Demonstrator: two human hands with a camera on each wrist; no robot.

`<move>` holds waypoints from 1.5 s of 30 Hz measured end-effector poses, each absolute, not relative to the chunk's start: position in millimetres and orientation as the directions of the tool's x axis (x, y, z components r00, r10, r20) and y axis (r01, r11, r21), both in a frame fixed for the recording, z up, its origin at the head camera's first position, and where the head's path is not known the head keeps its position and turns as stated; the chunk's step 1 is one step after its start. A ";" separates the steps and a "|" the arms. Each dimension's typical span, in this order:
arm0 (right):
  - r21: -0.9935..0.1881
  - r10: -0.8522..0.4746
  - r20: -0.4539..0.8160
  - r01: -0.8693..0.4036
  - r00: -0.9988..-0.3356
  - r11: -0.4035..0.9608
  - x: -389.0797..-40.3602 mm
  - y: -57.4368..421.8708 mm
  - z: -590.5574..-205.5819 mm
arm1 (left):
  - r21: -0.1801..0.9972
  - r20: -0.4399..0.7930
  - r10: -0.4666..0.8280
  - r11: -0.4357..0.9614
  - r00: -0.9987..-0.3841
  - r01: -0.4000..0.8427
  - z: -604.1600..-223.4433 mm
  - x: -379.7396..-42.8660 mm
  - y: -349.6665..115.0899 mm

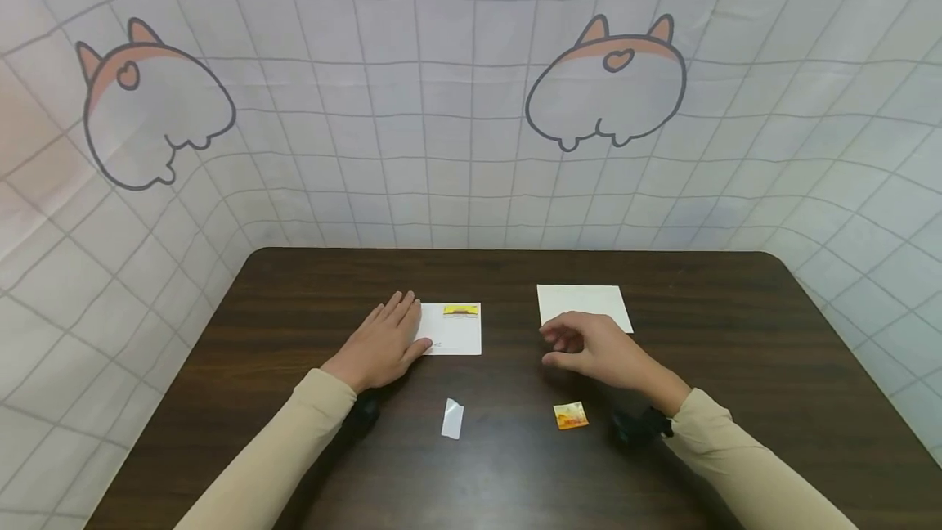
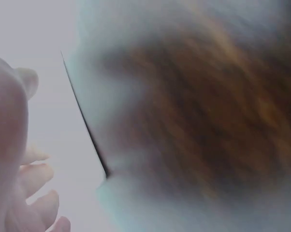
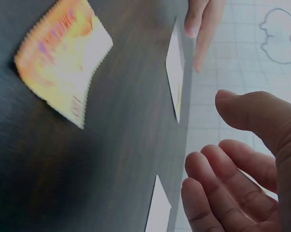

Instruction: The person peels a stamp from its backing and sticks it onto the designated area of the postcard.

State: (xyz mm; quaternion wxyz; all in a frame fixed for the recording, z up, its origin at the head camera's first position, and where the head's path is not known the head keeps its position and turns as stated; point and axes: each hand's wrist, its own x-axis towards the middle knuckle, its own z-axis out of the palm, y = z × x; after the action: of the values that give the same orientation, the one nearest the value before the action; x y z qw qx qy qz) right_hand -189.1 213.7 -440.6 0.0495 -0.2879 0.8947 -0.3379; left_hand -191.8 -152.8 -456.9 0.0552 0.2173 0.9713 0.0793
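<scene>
One white card (image 1: pixel 459 335) lies on the table (image 1: pixel 508 481), a yellow label (image 1: pixel 460 311) at its upper right. I see the left hand (image 1: pixel 386 339) laid over its left end, fingers straight, thumb spread. The right hand (image 1: pixel 592 348), near a second card (image 1: pixel 577 298), curves loosely, thumb apart from fingers, pinching nothing. Closer to the head camera lie a pale strip (image 1: pixel 452 419) and an orange slip (image 1: pixel 571 415).

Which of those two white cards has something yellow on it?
The card partly covered by the person's left hand; a yellow patch shows at its upper right. The other card, near the right hand, shows only white.
</scene>
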 end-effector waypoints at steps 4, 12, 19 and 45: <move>-0.676 -0.540 0.080 -0.444 -0.838 0.588 -180.6 225.0 -446.1 | 0.173 -0.044 0.441 0.887 -0.897 0.428 -453.7 -194.6 -142.6; -0.712 -0.526 0.022 -0.382 -0.850 0.589 -163.6 244.7 -454.7 | 0.174 0.000 0.462 0.873 -0.887 0.455 -455.4 -202.0 -119.5; -0.751 -0.520 -0.007 -0.339 -0.854 0.567 -153.7 252.0 -462.2 | 0.182 -0.012 0.501 0.852 -0.866 0.490 -453.3 -207.4 -93.7; -0.668 -0.586 0.011 -0.442 -0.810 0.598 -134.7 243.3 -461.4 | 0.130 -0.108 0.567 0.822 -0.817 0.554 -445.3 -216.8 -15.6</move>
State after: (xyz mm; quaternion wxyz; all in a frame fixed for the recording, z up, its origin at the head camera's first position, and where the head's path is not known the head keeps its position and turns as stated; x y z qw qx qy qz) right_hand -134.7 243.3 -461.4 0.1053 -0.2896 0.8877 -0.3420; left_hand -216.8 -15.6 -445.3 0.0711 0.2944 0.9519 0.0465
